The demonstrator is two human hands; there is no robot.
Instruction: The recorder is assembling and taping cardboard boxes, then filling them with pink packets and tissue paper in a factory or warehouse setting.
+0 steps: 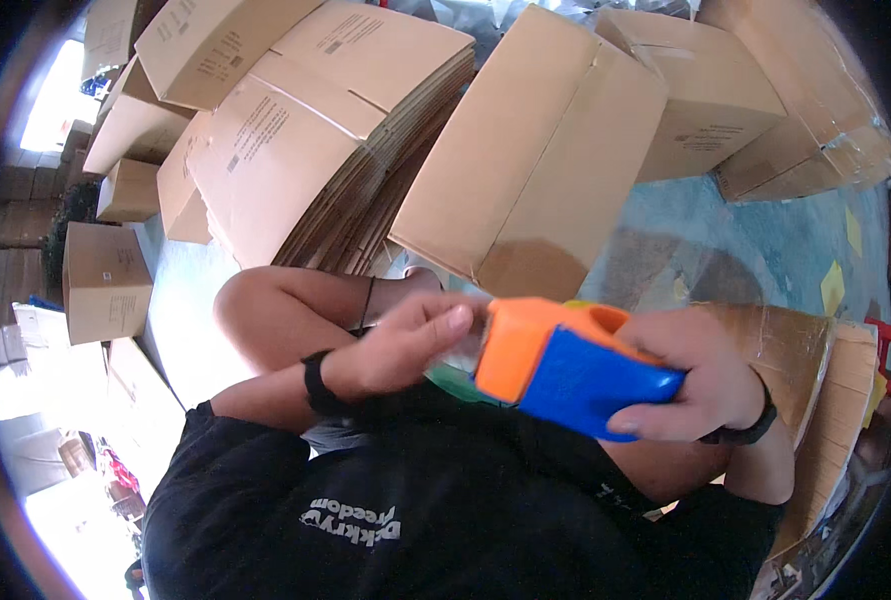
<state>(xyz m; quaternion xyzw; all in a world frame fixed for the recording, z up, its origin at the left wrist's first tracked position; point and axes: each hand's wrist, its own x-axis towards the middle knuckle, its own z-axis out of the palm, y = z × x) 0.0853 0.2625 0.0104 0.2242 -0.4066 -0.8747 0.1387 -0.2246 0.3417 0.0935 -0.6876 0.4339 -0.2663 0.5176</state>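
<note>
My right hand (700, 375) is wrapped round an orange and blue plastic tape dispenser (550, 365), held in front of my lap. Close to the dispenser's orange front end is my left hand (410, 345), its thumb and fingers stretched toward that end and partly blurred. Whether those fingertips touch the dispenser, I cannot tell. A closed cardboard box (535, 150) lies just beyond both hands, a seam running along its upper face. Something green (460, 383) shows partly beneath the dispenser; most of it is hidden.
A thick stack of flattened cartons (315, 120) stands at the far left, with more boxes (110, 285) beside it. Further boxes (705, 95) sit at the far right. Cardboard sheets (810, 400) lie by my right arm, and yellow scraps (832, 288) are on the bluish floor.
</note>
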